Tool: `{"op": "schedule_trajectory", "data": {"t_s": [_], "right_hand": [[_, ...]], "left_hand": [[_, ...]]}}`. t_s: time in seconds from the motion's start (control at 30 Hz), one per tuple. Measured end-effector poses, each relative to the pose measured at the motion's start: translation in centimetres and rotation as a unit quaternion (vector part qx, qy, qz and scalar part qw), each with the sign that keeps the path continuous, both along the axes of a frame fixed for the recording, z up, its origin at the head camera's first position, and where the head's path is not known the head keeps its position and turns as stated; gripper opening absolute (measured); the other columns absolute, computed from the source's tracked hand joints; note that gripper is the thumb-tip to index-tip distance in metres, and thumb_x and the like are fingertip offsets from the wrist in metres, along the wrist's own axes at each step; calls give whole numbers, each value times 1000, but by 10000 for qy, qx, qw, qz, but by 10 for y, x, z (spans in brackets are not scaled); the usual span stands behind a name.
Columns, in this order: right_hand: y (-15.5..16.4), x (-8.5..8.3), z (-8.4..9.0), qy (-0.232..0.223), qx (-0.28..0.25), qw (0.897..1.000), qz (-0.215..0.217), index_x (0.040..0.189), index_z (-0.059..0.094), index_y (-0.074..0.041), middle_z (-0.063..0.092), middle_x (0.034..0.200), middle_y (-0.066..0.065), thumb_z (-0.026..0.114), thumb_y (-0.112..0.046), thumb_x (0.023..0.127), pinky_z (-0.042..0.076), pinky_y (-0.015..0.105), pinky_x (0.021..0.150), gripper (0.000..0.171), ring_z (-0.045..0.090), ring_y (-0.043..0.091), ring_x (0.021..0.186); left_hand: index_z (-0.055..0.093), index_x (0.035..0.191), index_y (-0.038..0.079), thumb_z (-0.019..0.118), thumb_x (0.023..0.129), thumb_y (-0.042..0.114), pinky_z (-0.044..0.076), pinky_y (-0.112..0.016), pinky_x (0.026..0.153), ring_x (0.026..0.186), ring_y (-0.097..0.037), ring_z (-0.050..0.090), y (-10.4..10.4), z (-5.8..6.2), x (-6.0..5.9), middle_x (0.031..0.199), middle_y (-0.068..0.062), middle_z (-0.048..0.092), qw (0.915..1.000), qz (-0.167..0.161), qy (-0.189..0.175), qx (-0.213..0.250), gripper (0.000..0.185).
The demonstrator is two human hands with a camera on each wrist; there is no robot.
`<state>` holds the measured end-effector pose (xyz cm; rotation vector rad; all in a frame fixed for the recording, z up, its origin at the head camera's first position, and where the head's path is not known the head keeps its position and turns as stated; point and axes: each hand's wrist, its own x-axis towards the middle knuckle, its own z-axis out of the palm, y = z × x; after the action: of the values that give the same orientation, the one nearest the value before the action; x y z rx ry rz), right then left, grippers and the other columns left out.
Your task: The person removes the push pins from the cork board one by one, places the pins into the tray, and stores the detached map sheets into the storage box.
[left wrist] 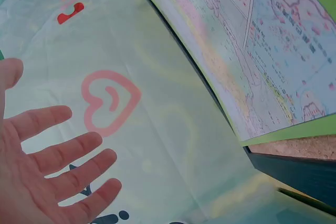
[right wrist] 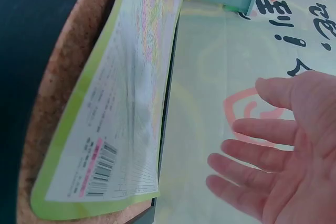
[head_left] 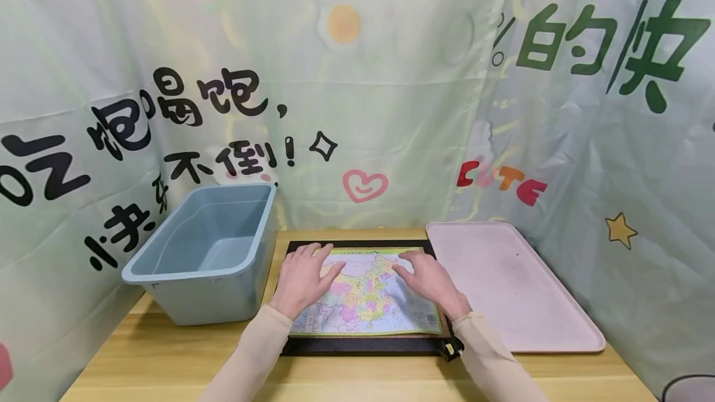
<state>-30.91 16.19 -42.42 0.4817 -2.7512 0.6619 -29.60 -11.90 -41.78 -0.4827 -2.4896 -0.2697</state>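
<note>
A colourful printed map sheet [head_left: 365, 296] with a green border lies on a cork board [right wrist: 47, 103] in a black frame [head_left: 363, 346]. In the right wrist view, the sheet bows up a little and a barcode shows near its corner. My left hand [head_left: 304, 278] is over the left side of the map, fingers spread and holding nothing. Over the right side is my right hand [head_left: 432, 281], likewise with loose, spread fingers and nothing in them. Both wrist views show the fingers apart from the sheet. A small black-and-yellow object [head_left: 449, 349] sits at the frame's near right corner, partly behind my sleeve.
To the left, a blue-grey plastic bin [head_left: 223, 296] stands on the wooden table [head_left: 167, 352]. A pale pink tray [head_left: 519, 290] lies right of the frame, its left edge close beside it. Printed curtains [head_left: 391, 116] hang behind and along both sides.
</note>
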Motion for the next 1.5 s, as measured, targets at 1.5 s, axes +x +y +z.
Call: {"op": "schedule_trajectory", "data": {"t_s": [1.5], "right_hand": [[-27,-20,-11,-847,-1550,9837,333,102,75,-8,73,93,3,65,-20,95,53,29,64,17,69,19,78]], "left_hand": [[40,150,36,49,91,69,33,-68,104,136,-38,44,-24,-39,17,148,-14,46,9612,-1104,-2397,-802,68]]}}
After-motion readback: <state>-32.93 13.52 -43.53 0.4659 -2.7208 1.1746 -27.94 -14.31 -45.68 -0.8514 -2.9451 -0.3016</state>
